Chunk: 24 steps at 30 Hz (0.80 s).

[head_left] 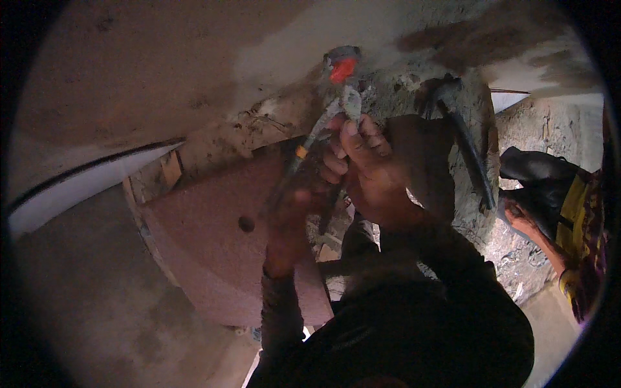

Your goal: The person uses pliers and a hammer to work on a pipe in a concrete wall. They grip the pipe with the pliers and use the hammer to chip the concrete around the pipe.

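Both my hands are raised close together below a rough wall. My left hand (pixel 301 213) is closed round a slim, long tool (pixel 301 152) with a yellow band; its kind is too blurred to name. My right hand (pixel 375 165) pinches a pale grey, flat-tipped piece (pixel 352 103) between thumb and fingers, right beside the tool's upper end. Just above both tips, a bright orange-red piece (pixel 343 70) sits at a round grey opening (pixel 343 53) in the wall. The fingers of the two hands overlap, so part of the grip is hidden.
A reddish-brown board (pixel 220 258) with a round hole (pixel 246 224) lies below my left arm. To the right, a black-handled hammer (pixel 467 149) rests against the rough masonry (pixel 475 226). At the far right are another person's hand (pixel 517 218) and yellow-and-dark clothing (pixel 572 200).
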Available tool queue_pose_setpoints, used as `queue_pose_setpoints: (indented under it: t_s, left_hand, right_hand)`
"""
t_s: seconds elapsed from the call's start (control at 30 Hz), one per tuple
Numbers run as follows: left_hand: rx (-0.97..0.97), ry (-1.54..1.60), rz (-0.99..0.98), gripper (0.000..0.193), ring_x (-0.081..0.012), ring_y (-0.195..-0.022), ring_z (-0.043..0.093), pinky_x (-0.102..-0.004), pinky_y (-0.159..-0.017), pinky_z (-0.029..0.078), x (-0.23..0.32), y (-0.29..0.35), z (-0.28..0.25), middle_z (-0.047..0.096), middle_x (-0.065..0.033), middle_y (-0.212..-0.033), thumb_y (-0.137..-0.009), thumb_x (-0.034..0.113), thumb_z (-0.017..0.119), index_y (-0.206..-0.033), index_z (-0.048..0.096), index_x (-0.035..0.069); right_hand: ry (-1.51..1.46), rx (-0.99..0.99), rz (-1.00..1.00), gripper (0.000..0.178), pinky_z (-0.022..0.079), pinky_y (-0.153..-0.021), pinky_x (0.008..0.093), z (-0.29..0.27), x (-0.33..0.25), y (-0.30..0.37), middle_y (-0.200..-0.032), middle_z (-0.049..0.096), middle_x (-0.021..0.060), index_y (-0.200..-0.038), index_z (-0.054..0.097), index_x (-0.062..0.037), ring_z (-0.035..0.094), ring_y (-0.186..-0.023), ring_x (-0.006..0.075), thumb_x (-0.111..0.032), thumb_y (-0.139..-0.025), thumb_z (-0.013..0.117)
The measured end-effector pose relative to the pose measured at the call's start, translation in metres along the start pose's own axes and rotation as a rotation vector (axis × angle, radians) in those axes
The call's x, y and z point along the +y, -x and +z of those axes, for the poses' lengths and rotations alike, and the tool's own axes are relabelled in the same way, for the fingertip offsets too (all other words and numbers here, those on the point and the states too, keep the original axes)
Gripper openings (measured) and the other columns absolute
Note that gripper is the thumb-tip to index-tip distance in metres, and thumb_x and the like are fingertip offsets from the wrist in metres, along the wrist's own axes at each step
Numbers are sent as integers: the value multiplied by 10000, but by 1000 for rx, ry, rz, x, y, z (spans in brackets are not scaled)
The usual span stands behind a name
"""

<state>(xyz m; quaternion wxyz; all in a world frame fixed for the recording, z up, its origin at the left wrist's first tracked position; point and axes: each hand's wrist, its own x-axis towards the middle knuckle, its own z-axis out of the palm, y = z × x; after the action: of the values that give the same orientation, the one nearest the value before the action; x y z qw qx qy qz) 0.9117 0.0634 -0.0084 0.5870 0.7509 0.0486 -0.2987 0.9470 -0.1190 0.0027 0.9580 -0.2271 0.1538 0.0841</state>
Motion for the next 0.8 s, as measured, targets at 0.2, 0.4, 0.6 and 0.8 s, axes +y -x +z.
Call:
queue_pose_setpoints:
  t_s: [0.2, 0.4, 0.6, 0.8]
  left_hand:
    - [119, 548, -119, 369, -206, -1024, 657, -377, -966, 509, -61, 36, -47, 688, -100, -1138, -1094, 323, 537, -1257, 671, 20]
    - [49, -48, 483, 498, -217, -939, 703, -379, -850, 547, 17, 49, -73, 714, -187, -1140, -1075, 471, 527, -1375, 604, 82]
    - [126, -418, -61, 348, -259, -768, 677, -391, -735, 531, 123, 61, 1, 689, -188, -887, -1023, 292, 641, -1208, 638, -2]
    - [297, -547, 177, 278, -141, -694, 637, -328, -621, 497, 158, 49, -19, 657, -151, -785, -1000, 227, 665, -1171, 671, 8]
  right_hand:
    - [67, -94, 42, 276, 299, -535, 227, -5, -11, -9, -764, 426, -56, -1177, 608, -112, 369, -620, 51, -366, -1069, 611]
    - [69, -61, 92, 257, 279, -514, 228, -3, -25, -8, -748, 431, -58, -1153, 606, -103, 361, -590, 45, -347, -1072, 598]
    - [13, -99, 88, 220, 283, -504, 235, 5, -9, -5, -754, 429, -56, -1152, 600, -119, 368, -584, 54, -326, -1086, 569]
    - [-166, -169, 53, 245, 306, -487, 230, 10, -6, -18, -771, 427, -56, -1200, 603, -91, 368, -579, 55, -302, -1102, 525]
